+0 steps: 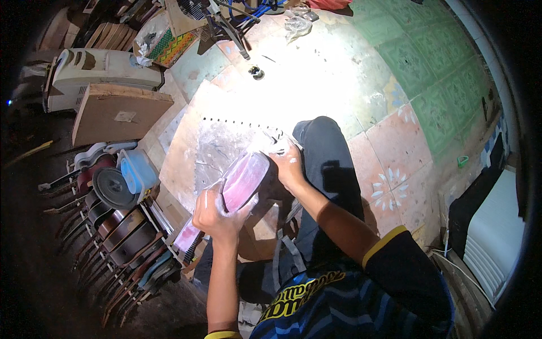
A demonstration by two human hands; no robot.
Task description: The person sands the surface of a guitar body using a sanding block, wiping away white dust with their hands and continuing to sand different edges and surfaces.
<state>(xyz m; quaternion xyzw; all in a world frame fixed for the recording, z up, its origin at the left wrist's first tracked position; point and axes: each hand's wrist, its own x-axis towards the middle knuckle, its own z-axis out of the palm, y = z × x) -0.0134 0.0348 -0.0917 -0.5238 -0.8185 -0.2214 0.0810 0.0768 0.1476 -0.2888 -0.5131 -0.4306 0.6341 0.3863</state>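
Observation:
My left hand (213, 213) grips the lower end of an elongated pink piece (245, 179) with rounded ends and white powder on it. My right hand (287, 168) is closed near its upper end, at some pale, dusty material (270, 141); what exactly it holds is hard to make out. Beneath lies a grey, smudged sheet (217, 144) with a row of dark holes along its far edge, on a pale board (178, 164). A pink strip (187, 234) beside a black ridged edge lies left of my left wrist.
A rack of pans and lids (124, 234), a blue plastic container (139, 172), a wooden board (116, 116) and a beige appliance (101, 65) line the left. A small cup (256, 72), plastic bag (299, 27) and dark stand (228, 31) are ahead. A white ridged unit (491, 237) stands right.

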